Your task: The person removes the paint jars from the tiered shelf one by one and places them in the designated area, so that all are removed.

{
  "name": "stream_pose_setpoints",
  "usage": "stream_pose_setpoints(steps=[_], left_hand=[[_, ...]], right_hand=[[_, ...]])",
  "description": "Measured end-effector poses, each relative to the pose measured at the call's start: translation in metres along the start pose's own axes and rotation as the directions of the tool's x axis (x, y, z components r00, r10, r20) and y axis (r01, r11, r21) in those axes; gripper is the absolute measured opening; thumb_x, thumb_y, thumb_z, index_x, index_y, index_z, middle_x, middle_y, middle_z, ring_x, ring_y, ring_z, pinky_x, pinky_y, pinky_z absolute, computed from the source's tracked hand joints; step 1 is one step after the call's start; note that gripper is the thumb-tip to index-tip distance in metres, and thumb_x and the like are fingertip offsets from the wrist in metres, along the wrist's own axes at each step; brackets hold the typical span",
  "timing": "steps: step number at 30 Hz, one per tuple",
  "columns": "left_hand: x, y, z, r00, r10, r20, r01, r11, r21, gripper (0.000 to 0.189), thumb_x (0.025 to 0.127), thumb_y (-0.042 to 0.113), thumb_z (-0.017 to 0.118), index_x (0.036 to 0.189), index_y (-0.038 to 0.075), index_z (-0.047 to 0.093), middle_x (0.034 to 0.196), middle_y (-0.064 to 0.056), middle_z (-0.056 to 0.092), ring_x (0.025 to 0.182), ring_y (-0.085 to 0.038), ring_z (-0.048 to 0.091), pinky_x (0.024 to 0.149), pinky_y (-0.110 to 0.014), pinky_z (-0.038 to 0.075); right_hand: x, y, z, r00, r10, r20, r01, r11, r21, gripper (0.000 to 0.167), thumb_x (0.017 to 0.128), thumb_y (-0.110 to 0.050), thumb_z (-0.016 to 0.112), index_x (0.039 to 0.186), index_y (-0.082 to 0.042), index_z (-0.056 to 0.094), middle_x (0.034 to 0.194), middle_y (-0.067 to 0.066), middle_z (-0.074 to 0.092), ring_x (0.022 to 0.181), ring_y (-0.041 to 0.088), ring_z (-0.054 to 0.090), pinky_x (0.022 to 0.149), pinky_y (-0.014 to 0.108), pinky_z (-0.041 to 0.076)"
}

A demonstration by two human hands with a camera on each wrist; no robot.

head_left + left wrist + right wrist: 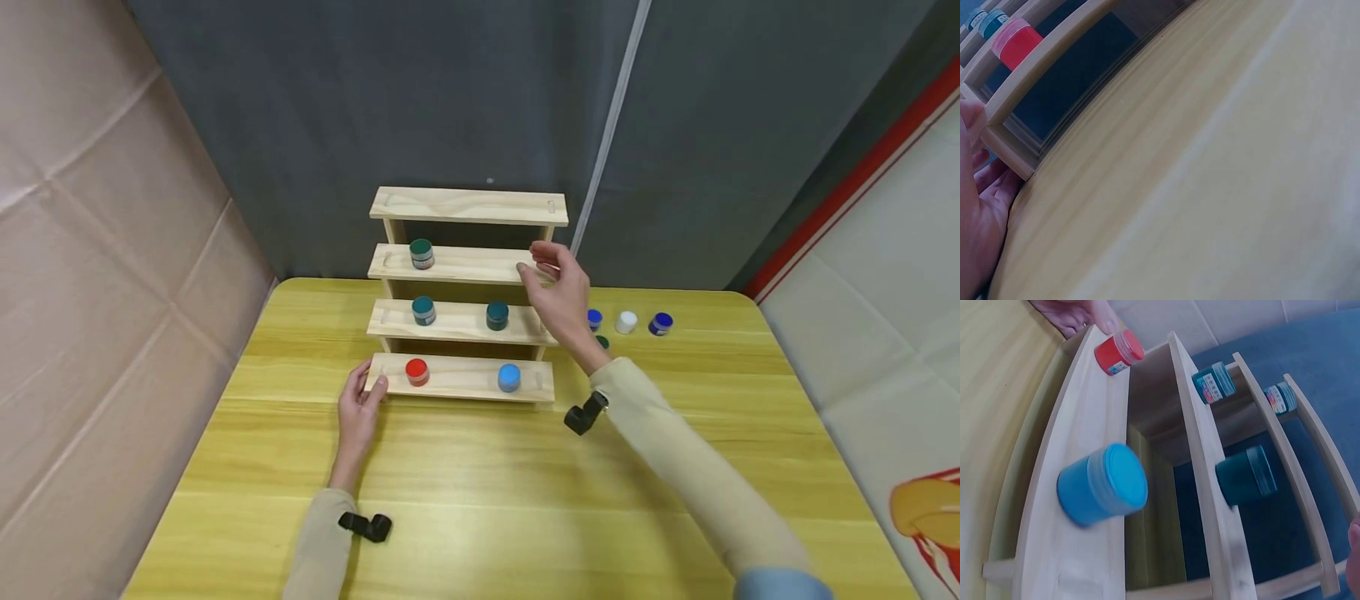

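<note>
A tiered wooden shelf [457,383] stands on the table with small paint jars on it. My left hand [358,408] grips the left end of its lowest tier, thumb at the front edge and fingers behind the side panel [1010,150]. On that tier sit a red jar [417,372] and a light blue jar [509,378]. The second tier carries a teal jar [423,310] and a dark teal jar [497,316]; a green-lidded jar [422,253] sits on the third. Over the third tier's right end, my right hand [558,292] has its thumb and fingers apart, nothing visible between them.
Right of the shelf, partly behind my right forearm, stand a blue jar [594,319], a white jar [626,322], a dark blue jar [661,323] and a green lid [602,342]. A grey curtain [450,100] hangs behind the wooden table [465,500].
</note>
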State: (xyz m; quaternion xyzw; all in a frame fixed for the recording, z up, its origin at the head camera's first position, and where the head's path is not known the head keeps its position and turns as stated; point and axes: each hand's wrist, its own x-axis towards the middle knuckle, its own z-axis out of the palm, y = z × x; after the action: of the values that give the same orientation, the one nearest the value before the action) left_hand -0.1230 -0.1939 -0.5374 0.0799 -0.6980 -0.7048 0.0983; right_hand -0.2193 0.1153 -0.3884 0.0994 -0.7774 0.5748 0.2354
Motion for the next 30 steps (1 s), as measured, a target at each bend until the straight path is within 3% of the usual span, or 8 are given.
stream_pose_setpoints(steps=[6,13,30], left_hand=[[-0.007,0.015,0.003,1.0,-0.005,0.005,0.005,1.0,0.02,0.049,0.1,0.005,0.06,0.145,-0.008,0.046,0.138,-0.034,0.056,0.079,-0.004,0.062,0.07,-0.017,0.052],[0.005,-0.016,0.0,1.0,0.017,-0.023,-0.016,1.0,0.018,0.047,0.101,0.01,0.061,0.146,0.002,0.049,0.137,-0.026,0.06,0.078,-0.002,0.06,0.068,-0.014,0.05],[0.005,-0.015,-0.001,0.999,0.023,-0.025,-0.022,1.0,0.021,0.048,0.101,0.01,0.061,0.146,0.001,0.049,0.134,-0.028,0.06,0.075,-0.003,0.059,0.066,-0.014,0.049]], right_hand=[[0.003,-0.006,0.016,0.998,0.038,0.039,-0.039,0.999,0.026,0.041,0.092,-0.015,0.075,0.127,0.003,0.062,0.124,0.019,0.065,0.117,0.03,0.062,0.105,0.039,0.052],[0.009,-0.016,0.035,0.988,0.09,0.125,-0.089,0.996,-0.011,0.044,0.093,-0.019,0.074,0.13,-0.001,0.06,0.129,0.017,0.064,0.121,0.027,0.061,0.108,0.032,0.05],[0.022,-0.03,0.086,0.966,0.123,0.229,-0.125,0.992,-0.007,0.047,0.094,-0.017,0.072,0.135,-0.001,0.057,0.137,0.016,0.061,0.126,0.028,0.059,0.109,0.03,0.048]])
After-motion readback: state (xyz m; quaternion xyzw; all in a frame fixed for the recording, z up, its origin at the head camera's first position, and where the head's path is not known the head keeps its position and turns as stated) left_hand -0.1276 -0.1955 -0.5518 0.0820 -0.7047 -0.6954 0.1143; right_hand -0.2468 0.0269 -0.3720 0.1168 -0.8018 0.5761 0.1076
